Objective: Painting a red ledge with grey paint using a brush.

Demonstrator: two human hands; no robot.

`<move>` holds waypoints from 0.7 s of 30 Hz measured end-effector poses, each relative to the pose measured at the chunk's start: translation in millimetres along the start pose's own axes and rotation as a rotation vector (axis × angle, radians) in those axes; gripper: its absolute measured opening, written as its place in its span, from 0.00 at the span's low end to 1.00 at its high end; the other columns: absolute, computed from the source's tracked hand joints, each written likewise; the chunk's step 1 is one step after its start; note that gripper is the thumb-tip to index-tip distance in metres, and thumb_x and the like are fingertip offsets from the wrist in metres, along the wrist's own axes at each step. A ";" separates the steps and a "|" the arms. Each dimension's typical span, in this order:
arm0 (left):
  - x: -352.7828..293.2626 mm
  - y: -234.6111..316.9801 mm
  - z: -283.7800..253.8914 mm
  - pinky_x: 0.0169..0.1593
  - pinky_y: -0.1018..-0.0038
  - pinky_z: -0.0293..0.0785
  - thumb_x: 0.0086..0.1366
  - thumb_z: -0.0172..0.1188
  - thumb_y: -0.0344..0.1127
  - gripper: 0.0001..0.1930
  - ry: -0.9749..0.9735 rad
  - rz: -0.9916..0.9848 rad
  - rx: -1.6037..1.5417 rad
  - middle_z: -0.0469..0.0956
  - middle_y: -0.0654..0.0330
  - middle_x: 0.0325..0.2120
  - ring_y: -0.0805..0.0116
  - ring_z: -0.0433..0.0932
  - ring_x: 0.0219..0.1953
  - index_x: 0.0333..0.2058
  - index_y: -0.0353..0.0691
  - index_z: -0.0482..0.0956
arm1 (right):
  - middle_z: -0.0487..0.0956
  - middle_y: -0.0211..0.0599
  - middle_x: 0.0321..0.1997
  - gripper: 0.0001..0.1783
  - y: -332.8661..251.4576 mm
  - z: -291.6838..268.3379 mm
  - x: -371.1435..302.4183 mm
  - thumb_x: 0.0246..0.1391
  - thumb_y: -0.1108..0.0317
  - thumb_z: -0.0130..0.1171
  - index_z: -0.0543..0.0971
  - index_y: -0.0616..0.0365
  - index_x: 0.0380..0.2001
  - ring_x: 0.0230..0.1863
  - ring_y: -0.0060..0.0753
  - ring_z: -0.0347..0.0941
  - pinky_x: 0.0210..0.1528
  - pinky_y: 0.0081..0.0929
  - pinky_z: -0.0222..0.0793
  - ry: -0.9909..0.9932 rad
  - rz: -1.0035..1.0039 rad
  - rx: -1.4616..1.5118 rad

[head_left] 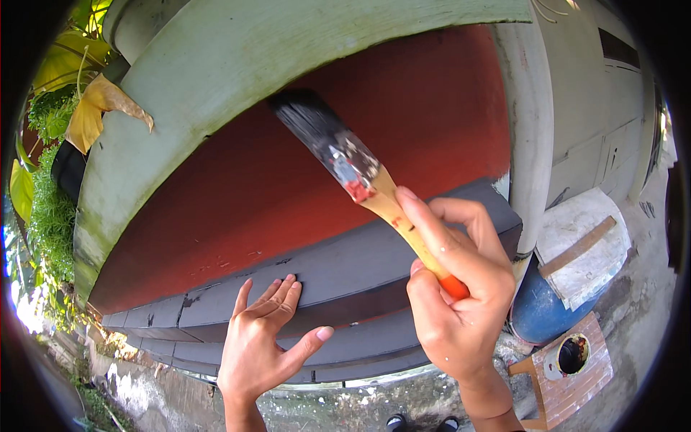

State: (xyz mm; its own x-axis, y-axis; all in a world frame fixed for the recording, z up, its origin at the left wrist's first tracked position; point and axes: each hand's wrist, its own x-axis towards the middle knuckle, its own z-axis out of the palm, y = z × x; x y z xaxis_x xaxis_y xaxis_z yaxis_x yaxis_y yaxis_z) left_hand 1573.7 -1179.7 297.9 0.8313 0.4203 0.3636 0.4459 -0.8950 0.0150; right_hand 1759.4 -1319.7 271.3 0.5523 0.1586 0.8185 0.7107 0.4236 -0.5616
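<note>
A paintbrush (pixel 389 196) with a yellow wooden handle and an orange end is held in my right hand (pixel 468 288), fingers wrapped round the handle. Its dark, paint-coated bristles point up and left over the red wall panel (pixel 432 93), close to the pale green curved rim (pixel 237 61); I cannot tell whether they touch. Red and whitish smears mark the ferrule. My left hand (pixel 263 338) lies with fingers stretched on the dark grey ledge (pixel 360 255) below the red panel, holding nothing.
At the right a small wooden stool (pixel 586 389) bears an open paint tin (pixel 553 363) with dark contents. Behind it stands a blue drum (pixel 540 306) topped by a white sheet (pixel 612 252) and a wood strip (pixel 578 247). Plants (pixel 54 209) crowd the left edge.
</note>
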 end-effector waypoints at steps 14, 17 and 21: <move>0.0 0.4 0.7 0.72 0.48 0.49 0.59 0.64 0.62 0.40 0.006 0.007 0.002 0.77 0.41 0.54 0.50 0.72 0.63 0.52 0.24 0.78 | 0.74 0.35 0.53 0.36 14.2 0.1 0.4 0.49 0.88 0.46 0.70 0.66 0.65 0.23 0.08 0.60 0.19 0.09 0.52 0.329 0.094 0.117; -0.9 -0.5 1.2 0.72 0.48 0.49 0.59 0.65 0.61 0.40 0.011 0.002 -0.016 0.77 0.40 0.54 0.49 0.72 0.63 0.52 0.24 0.78 | 0.74 0.41 0.51 0.34 13.6 18.2 -3.8 0.46 0.89 0.47 0.75 0.67 0.61 0.30 0.13 0.65 0.29 0.12 0.62 0.157 -0.082 0.083; -1.6 -3.2 -0.2 0.72 0.48 0.49 0.58 0.66 0.60 0.39 0.009 0.009 0.002 0.77 0.41 0.54 0.50 0.72 0.63 0.52 0.24 0.78 | 0.74 0.43 0.45 0.32 2.4 33.5 -9.2 0.44 0.88 0.49 0.80 0.63 0.56 0.27 0.14 0.67 0.29 0.15 0.64 -0.074 -0.047 0.191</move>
State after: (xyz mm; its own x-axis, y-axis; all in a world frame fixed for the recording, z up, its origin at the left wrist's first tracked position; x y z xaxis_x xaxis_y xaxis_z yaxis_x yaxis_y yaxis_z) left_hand 1570.9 -1177.5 297.5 0.8322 0.4109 0.3722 0.4392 -0.8983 0.0096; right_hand 1741.5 -1290.2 266.5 0.4824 0.1968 0.8536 0.6352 0.5924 -0.4956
